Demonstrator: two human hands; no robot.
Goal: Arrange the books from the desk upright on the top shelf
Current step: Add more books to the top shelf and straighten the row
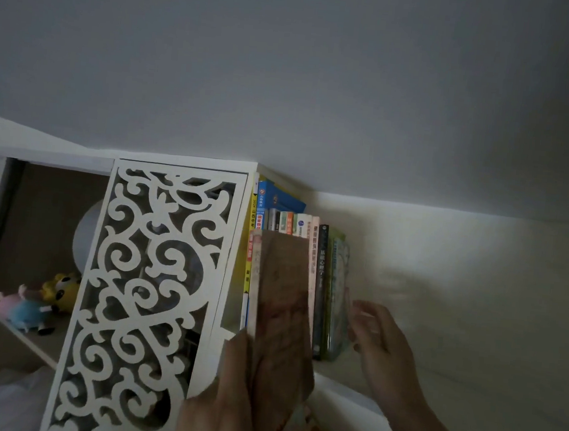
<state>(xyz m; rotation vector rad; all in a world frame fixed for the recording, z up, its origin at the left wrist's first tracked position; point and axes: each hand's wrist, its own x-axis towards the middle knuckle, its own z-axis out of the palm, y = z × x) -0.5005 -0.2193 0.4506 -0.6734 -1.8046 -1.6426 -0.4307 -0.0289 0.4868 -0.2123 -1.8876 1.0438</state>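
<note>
My left hand (226, 396) grips a brown-covered book (284, 284) from below and holds it upright in front of the row of books (292, 224) on the top shelf (335, 367). The brown book hides the middle of that row. To its right stand a pale pink book (313, 252), a black book (320, 287) and green books (333, 288). My right hand (378, 344) is at the right end of the row, fingers against the outermost greenish book; blur hides whether it pinches it.
A white fretwork cabinet door (152, 289) stands just left of the books. Left of it, an open compartment holds plush toys (38, 300). A bare wall (459, 282) runs behind and right of the shelf.
</note>
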